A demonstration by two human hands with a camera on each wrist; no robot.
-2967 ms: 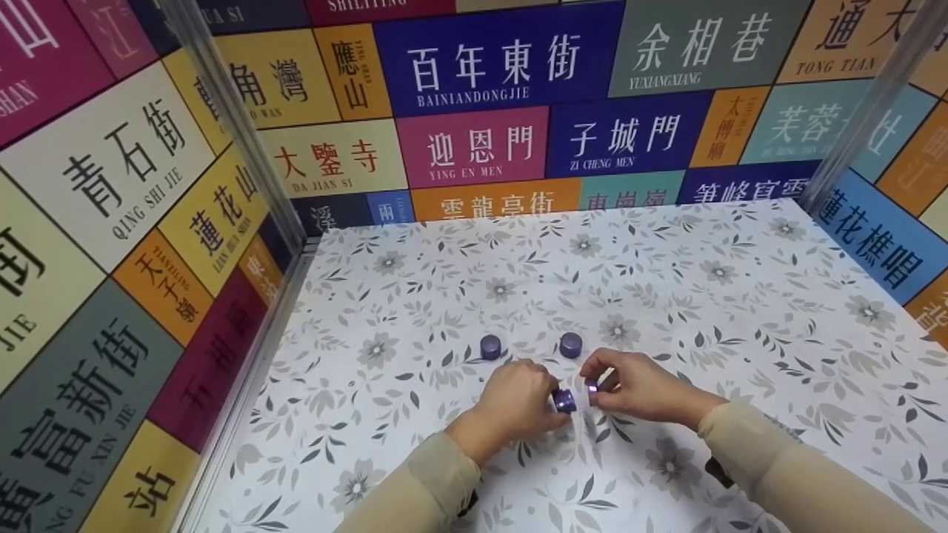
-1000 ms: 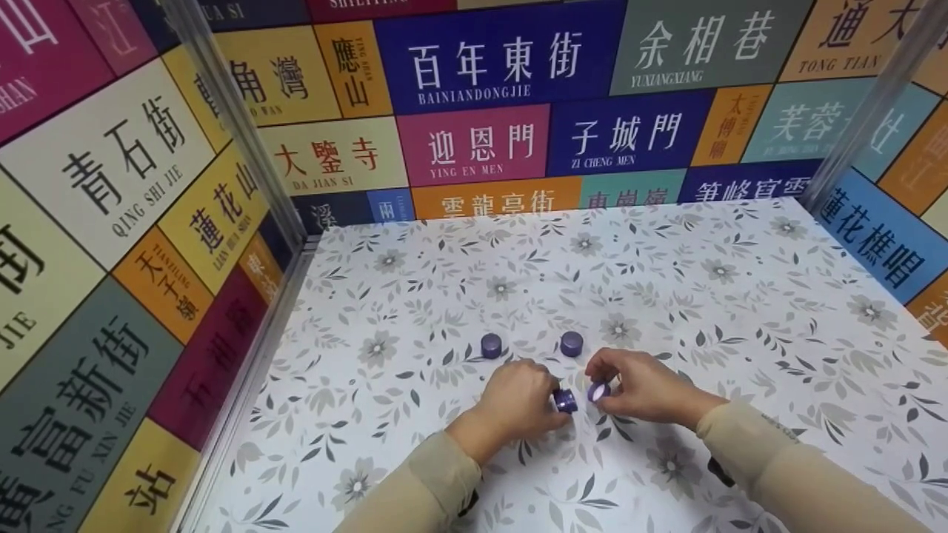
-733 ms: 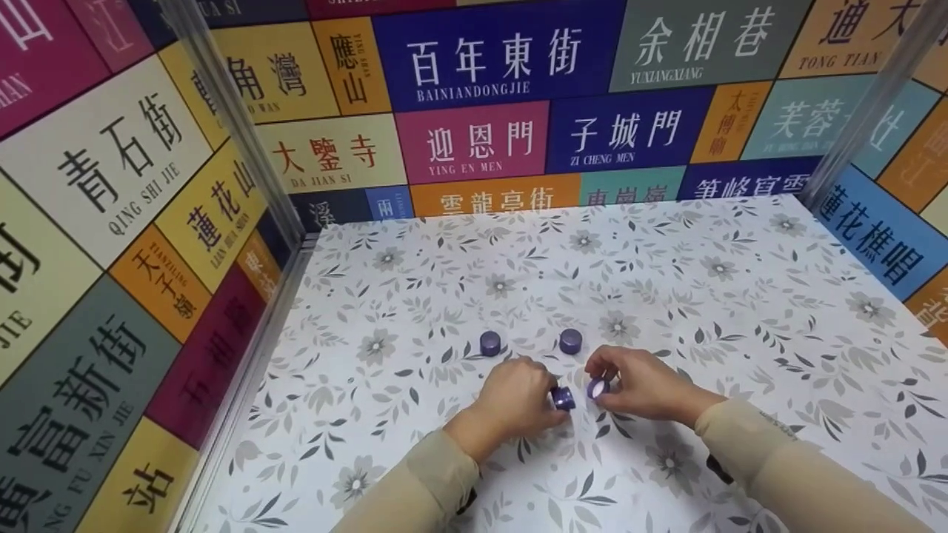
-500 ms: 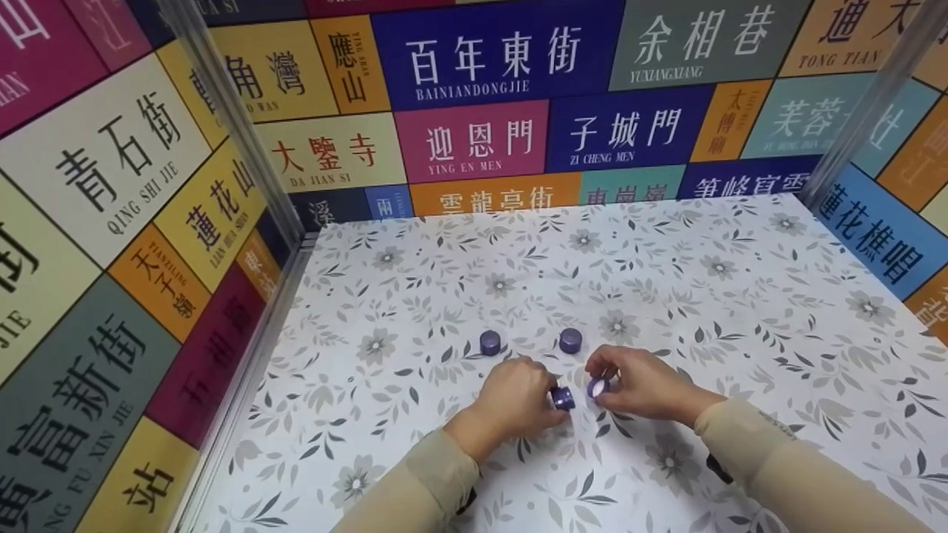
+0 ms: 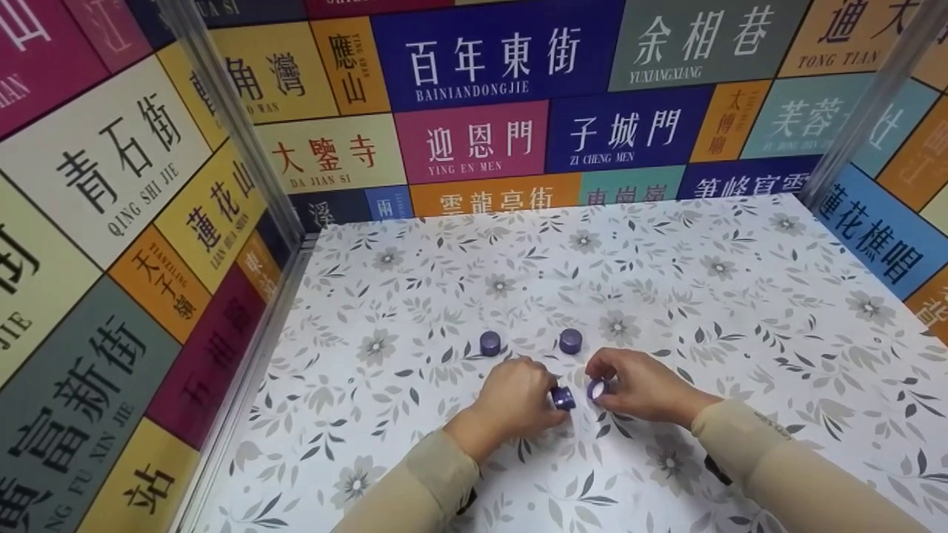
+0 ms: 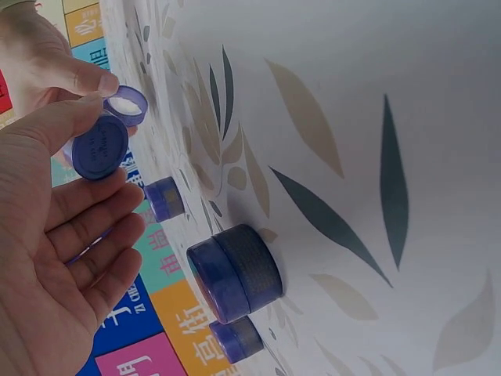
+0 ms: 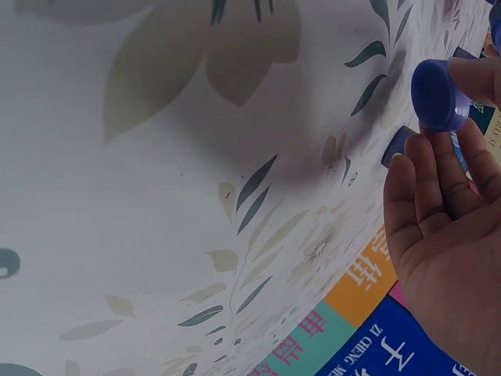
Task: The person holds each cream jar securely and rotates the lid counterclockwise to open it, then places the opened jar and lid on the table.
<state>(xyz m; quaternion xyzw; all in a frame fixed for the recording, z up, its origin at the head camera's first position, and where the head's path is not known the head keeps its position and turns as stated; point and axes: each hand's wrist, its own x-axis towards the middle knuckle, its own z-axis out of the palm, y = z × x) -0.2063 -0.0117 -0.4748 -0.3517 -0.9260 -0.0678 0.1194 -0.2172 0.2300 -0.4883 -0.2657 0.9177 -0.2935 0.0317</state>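
Observation:
My left hand (image 5: 515, 400) pinches a small purple jar (image 5: 563, 398) on its side, its mouth toward the right. The jar's round base (image 6: 100, 147), with faint print, faces the left wrist camera. Just to the right, my right hand (image 5: 641, 385) holds a purple lid (image 5: 598, 390) between thumb and fingers. The lid's white inside is turned toward the jar, with a narrow gap between. The right wrist view has the smooth lid top (image 7: 432, 95). Beyond the hands, two closed purple jars stand upright, a left one (image 5: 490, 343) and a right one (image 5: 570, 340).
In the left wrist view a third purple jar (image 6: 235, 274) stands near the left hand; the head view does not show it. A white tabletop (image 5: 444, 296) with grey leaves and flowers lies beneath. Panels with street names (image 5: 474, 141) wall the back and sides.
Since the earliest frame, the right hand has tilted the lid, from nearly edge-on to showing its white inside. The left hand and the standing jars have stayed in place.

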